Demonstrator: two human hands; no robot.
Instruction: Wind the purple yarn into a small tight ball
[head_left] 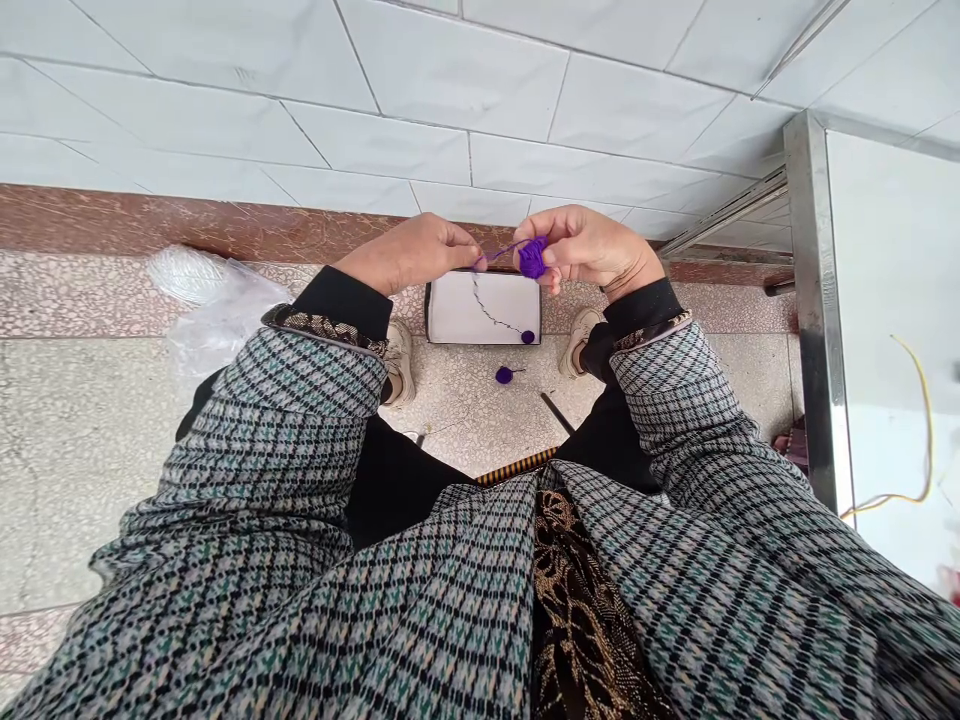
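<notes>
My right hand (592, 248) grips a small ball of purple yarn (532, 258) between thumb and fingers. From that ball a short purple strand runs left to my left hand (420, 252), which pinches it between thumb and fingertips. Below my left fingertips a thin, dark, twisted strand (486, 312) hangs or lies across a shallow white box (457, 308) with dark edges. At its lower end, in the box's near right corner, sits a small dark purple ball (528, 338). Another dark purple yarn ball (504, 375) with a loose tail rests on the floor in front of the box.
My shoes (579, 340) flank the box. Clear plastic bags (217, 300) lie on the floor at left. A tiled wall (420, 90) rises ahead. At right stands a metal-framed white panel (892, 300) with a yellow cord (928, 430). A dark stick (556, 412) lies near my legs.
</notes>
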